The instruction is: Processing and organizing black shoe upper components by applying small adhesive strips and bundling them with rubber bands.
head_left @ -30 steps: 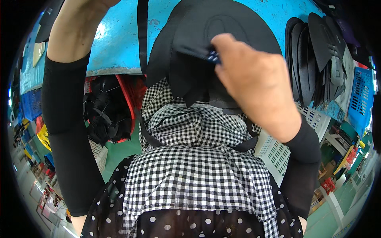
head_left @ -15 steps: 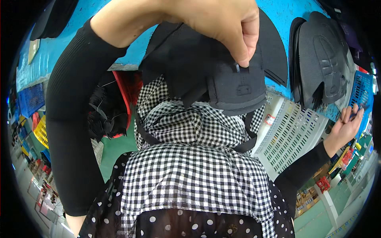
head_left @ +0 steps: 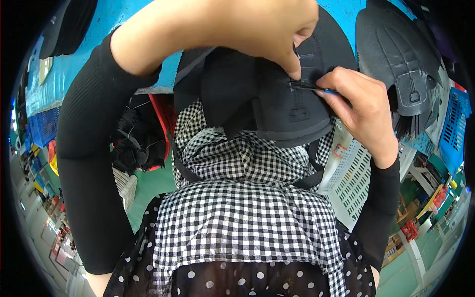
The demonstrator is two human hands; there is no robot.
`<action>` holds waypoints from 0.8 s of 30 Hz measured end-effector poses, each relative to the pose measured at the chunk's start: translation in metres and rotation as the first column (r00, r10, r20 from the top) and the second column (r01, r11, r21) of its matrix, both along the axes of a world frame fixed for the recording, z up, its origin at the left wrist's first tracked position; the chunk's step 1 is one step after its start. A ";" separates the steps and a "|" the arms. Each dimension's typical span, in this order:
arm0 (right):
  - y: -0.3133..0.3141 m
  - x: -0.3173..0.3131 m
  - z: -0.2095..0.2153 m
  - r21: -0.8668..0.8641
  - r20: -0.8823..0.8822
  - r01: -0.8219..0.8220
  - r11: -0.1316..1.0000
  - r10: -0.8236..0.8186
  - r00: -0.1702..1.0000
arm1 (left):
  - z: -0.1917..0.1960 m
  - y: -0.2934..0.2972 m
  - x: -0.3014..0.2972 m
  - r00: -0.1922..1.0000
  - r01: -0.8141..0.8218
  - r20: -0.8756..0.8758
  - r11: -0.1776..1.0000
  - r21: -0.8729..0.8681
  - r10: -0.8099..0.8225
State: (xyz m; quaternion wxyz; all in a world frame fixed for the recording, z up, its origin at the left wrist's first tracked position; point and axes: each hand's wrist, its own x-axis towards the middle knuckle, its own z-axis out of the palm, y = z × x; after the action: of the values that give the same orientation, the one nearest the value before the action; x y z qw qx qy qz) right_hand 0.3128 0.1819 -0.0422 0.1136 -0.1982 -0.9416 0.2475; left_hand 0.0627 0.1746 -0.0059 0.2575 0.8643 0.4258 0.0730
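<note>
A black padded fabric piece with stitched lines and a small stitched tab shape lies over the table edge, its near rim above my lap. My left hand reaches across from the upper left, thumb and fingers pinched together on the piece. From the right, my right hand grips a slim dark pointed tool with a blue part by the fingers. Its tip touches the stitched surface just below my left thumb. What kind of tool it is cannot be made out.
Similar black pieces are stacked on the blue table at the right, with more at the far left. A red bin of black scraps stands lower left. White and blue baskets are at the right.
My right hand has come in from beside the blue basket to the padded piece, bringing the tool tip to my left thumb. The right-hand stack of pieces appears shifted.
</note>
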 end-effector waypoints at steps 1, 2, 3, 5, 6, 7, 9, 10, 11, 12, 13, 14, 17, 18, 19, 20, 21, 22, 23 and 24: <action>0.002 0.000 0.001 -0.001 0.031 -0.022 1.000 0.022 0.999 | 0.004 0.003 -0.002 1.000 0.030 0.003 0.997 -0.075 -0.030; 0.005 0.001 0.003 -0.001 0.055 -0.058 0.998 0.058 0.997 | 0.008 0.008 -0.002 1.000 0.019 -0.018 0.981 -0.192 -0.023; 0.007 0.003 0.005 -0.054 0.080 -0.071 0.996 0.075 0.994 | 0.012 0.012 -0.005 0.999 0.000 -0.046 0.954 -0.301 -0.014; 0.014 0.007 0.009 -0.152 0.106 -0.119 0.981 0.136 0.985 | 0.018 0.017 -0.004 0.998 -0.045 -0.058 0.897 -0.440 0.022; 0.015 0.007 0.009 -0.126 0.078 -0.104 0.987 0.115 0.990 | 0.022 0.013 -0.004 1.000 -0.024 -0.012 0.899 -0.438 0.021; 0.016 0.006 0.009 -0.092 0.069 -0.081 0.992 0.087 0.994 | 0.024 0.013 -0.005 0.999 -0.002 0.035 0.900 -0.435 0.019; 0.017 0.002 0.007 -0.015 0.064 -0.001 1.000 0.002 0.998 | 0.025 0.011 -0.001 1.000 -0.016 0.011 0.927 -0.374 0.022; 0.016 -0.002 0.005 0.004 0.054 0.021 1.000 -0.022 0.998 | 0.026 0.012 0.002 0.999 -0.033 -0.025 0.924 -0.380 0.025; 0.015 -0.005 0.004 0.059 0.048 0.026 0.998 -0.029 0.998 | 0.025 0.017 0.004 0.994 -0.073 -0.110 0.887 -0.456 0.025; 0.015 -0.008 0.004 0.115 0.035 0.038 0.993 -0.042 0.998 | 0.026 0.017 0.006 0.988 -0.094 -0.155 0.869 -0.486 0.020; 0.015 -0.010 0.005 0.157 0.035 0.045 0.987 -0.051 0.998 | 0.025 0.023 0.006 0.980 -0.116 -0.199 0.850 -0.513 0.013; 0.017 -0.011 0.008 0.083 0.072 0.071 0.994 -0.077 0.994 | 0.024 0.023 0.005 0.979 -0.111 -0.203 0.858 -0.502 0.008; 0.021 -0.010 0.017 -0.079 0.171 0.155 0.985 -0.140 0.975 | 0.019 0.024 -0.002 0.998 0.032 -0.028 0.864 -0.502 -0.054; 0.021 -0.010 0.018 -0.074 0.168 0.188 0.979 -0.174 0.970 | 0.018 0.026 -0.002 0.999 0.036 -0.016 0.864 -0.502 -0.051; 0.021 -0.010 0.018 -0.075 0.184 0.257 0.963 -0.240 0.953 | 0.018 0.023 -0.005 0.999 0.040 -0.004 0.863 -0.503 -0.049; 0.021 -0.011 0.016 -0.051 0.148 0.217 0.975 -0.208 0.967 | 0.018 0.025 -0.004 0.997 -0.013 -0.068 0.866 -0.500 -0.025; 0.021 -0.013 0.014 -0.051 0.145 0.198 0.979 -0.189 0.971 | 0.018 0.024 -0.005 0.997 -0.005 -0.064 0.862 -0.506 -0.032; 0.021 -0.014 0.011 -0.052 0.143 0.178 0.983 -0.170 0.975 | 0.019 0.023 -0.005 0.997 0.003 -0.060 0.859 -0.512 -0.039; 0.020 -0.016 0.009 -0.053 0.139 0.156 0.986 -0.147 0.979 | 0.021 0.023 -0.007 0.997 0.067 0.010 0.846 -0.529 -0.072; 0.021 -0.017 0.008 -0.047 0.198 0.172 0.984 -0.160 0.967 | 0.022 0.019 -0.007 0.997 0.083 0.034 0.860 -0.504 -0.076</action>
State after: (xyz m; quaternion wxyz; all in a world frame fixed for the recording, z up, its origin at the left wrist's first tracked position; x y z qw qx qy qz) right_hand 0.2954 0.2025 -0.0343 0.0355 -0.3029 -0.9199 0.2464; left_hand 0.0553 0.1939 0.0159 0.4803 0.7830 0.3925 -0.0458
